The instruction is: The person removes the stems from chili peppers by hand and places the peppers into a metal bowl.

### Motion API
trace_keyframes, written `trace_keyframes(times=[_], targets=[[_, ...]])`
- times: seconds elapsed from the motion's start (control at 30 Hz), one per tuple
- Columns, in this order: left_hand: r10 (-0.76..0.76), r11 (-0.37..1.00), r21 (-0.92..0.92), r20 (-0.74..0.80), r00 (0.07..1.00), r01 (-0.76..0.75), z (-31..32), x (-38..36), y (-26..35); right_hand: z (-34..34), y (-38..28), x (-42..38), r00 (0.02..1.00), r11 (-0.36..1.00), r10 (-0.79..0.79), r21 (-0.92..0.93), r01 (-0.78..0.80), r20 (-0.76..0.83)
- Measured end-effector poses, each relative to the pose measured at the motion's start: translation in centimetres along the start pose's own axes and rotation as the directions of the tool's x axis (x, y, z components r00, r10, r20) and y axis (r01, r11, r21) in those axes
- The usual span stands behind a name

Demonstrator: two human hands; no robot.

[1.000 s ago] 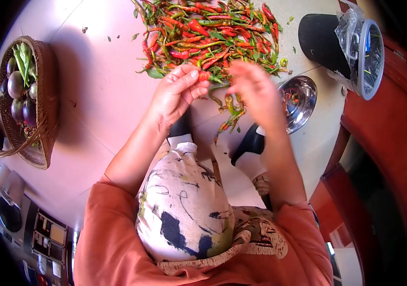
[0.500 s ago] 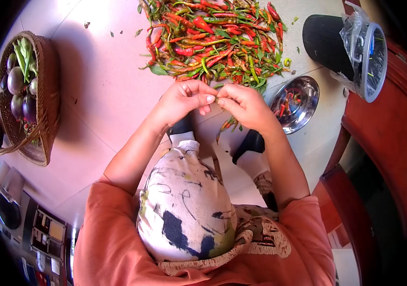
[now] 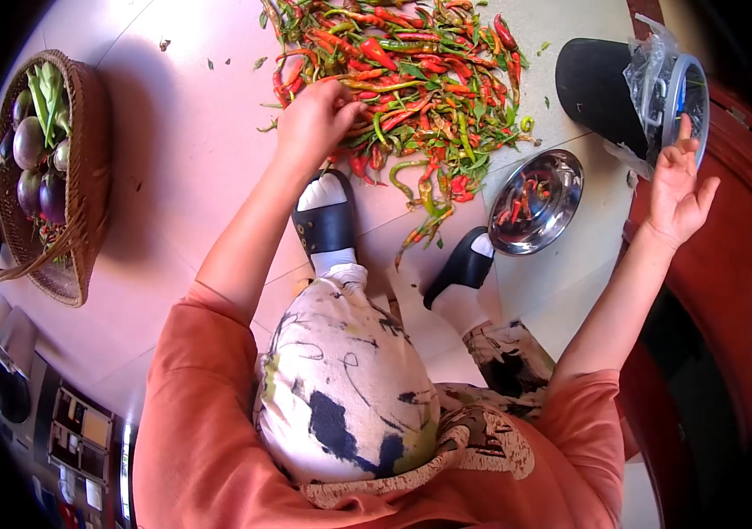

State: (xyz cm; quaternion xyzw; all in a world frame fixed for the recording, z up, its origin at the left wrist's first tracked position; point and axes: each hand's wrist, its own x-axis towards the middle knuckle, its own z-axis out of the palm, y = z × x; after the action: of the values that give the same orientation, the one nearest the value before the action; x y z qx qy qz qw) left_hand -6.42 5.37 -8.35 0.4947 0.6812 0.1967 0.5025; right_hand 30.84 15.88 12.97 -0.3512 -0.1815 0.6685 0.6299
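My left hand is at the left edge of a heap of red and green chili peppers, its fingers curled down onto them. What those fingertips pinch, if anything, is hidden behind the hand. Out to the right, my right hand is held by the mouth of a black bin lined with a clear plastic bag. Its fingers are apart, some bent, and I see nothing in them. Between the heap and the bin, a shiny steel bowl holds a few red chili pieces.
A wicker basket with purple eggplants and green vegetables stands at the left. Red wooden furniture lines the right side. My feet in black sandals are just below the heap. Leaf scraps dot the tiled floor.
My hands, which were fingertip to fingertip in front of the heap, have parted. The left has moved up to the chili peppers; the right has swung right to the bin and opened.
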Motion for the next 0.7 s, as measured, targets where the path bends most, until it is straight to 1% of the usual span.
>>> trace_keyframes(times=[0.03, 0.07, 0.1, 0.13, 0.2, 0.27, 0.33, 0.37, 0.4, 0.43, 0.47, 0.5, 0.53, 0.57, 0.63, 0.67, 0.7], targets=[[0.213, 0.942, 0.284, -0.094, 0.973, -0.179, 0.5, 0.2, -0.3, -0.1, 0.3, -0.3, 0.999, 0.999, 0.016, -0.034, -0.014, 0.046], [0.428, 0.777, 0.555, -0.12, 0.896, -0.296, 1.0, 0.3, -0.6, -0.5, 0.9, -0.7, 0.995, 0.997, 0.036, -0.069, -0.03, 0.09], [0.402, 0.751, 0.608, -0.111, 0.909, -0.258, 1.4, 0.4, -0.4, -0.7, 2.1, -1.2, 0.988, 0.994, 0.059, -0.1, -0.045, 0.145], [0.395, 0.754, 0.605, -0.109, 0.912, -0.254, 1.5, 0.4, -0.6, 0.0, 4.0, -2.2, 0.982, 0.988, 0.084, -0.145, -0.06, 0.166], [0.401, 0.727, 0.638, -0.095, 0.911, -0.254, 1.6, 0.9, -0.9, -0.8, 7.4, -3.2, 0.981, 0.977, 0.156, -0.161, -0.137, 0.113], [0.422, 0.717, 0.644, -0.093, 0.902, -0.269, 1.4, 1.1, -1.3, -0.3, 11.9, -4.6, 0.979, 0.965, 0.2, -0.168, -0.202, -0.032], [0.471, 0.725, 0.6, -0.073, 0.879, -0.339, 0.9, 1.2, -1.3, 0.7, 15.1, -5.6, 0.955, 0.915, 0.285, -0.273, -0.298, -0.087], [0.471, 0.724, 0.602, -0.073, 0.879, -0.337, 0.5, 1.2, -1.3, 1.4, 16.3, -5.9, 0.954, 0.915, 0.286, -0.271, -0.298, -0.086], [0.427, 0.828, 0.432, -0.07, 0.902, -0.358, -0.3, 1.3, -1.1, 2.2, 17.3, -6.2, 0.938, 0.858, 0.332, -0.381, -0.344, -0.099], [0.384, 0.9, 0.245, -0.056, 0.922, -0.36, -1.0, 1.4, -0.8, 2.8, 18.2, -6.4, 0.92, 0.786, 0.375, -0.485, -0.383, -0.117], [0.303, 0.952, -0.029, -0.09, 0.949, -0.306, -1.6, 1.3, -0.5, 3.3, 19.0, -6.5, 0.92, 0.786, 0.373, -0.487, -0.382, -0.119], [0.173, 0.939, -0.295, -0.039, 0.984, -0.177, -2.6, 1.1, 0.2, 3.7, 19.7, -6.5, 0.907, 0.72, 0.411, -0.577, -0.386, -0.094], [0.055, 0.847, -0.531, 0.045, 0.997, -0.023, -3.4, 0.9, 0.8, 4.0, 20.5, -6.4, 0.889, 0.646, 0.452, -0.66, -0.383, -0.073], [0.055, 0.848, -0.53, 0.044, 0.998, -0.024, -3.6, 1.0, 0.9, 4.3, 21.4, -6.1, 0.889, 0.647, 0.452, -0.66, -0.382, -0.071], [-0.047, 0.806, -0.587, 0.07, 0.996, 0.079, -3.9, 1.1, 1.0, 4.2, 23.1, -5.1, 0.874, 0.446, 0.47, -0.82, -0.357, -0.125], [-0.049, 0.806, -0.586, 0.072, 0.996, 0.082, -3.6, 1.0, 0.8, 3.1, 24.0, -4.4, 0.873, 0.446, 0.471, -0.82, -0.359, -0.126], [-0.043, 0.909, -0.416, -0.007, 0.999, 0.036, -2.9, 1.0, 0.5, 1.2, 25.2, -3.8, 0.908, 0.379, 0.402, -0.882, -0.281, -0.117]])
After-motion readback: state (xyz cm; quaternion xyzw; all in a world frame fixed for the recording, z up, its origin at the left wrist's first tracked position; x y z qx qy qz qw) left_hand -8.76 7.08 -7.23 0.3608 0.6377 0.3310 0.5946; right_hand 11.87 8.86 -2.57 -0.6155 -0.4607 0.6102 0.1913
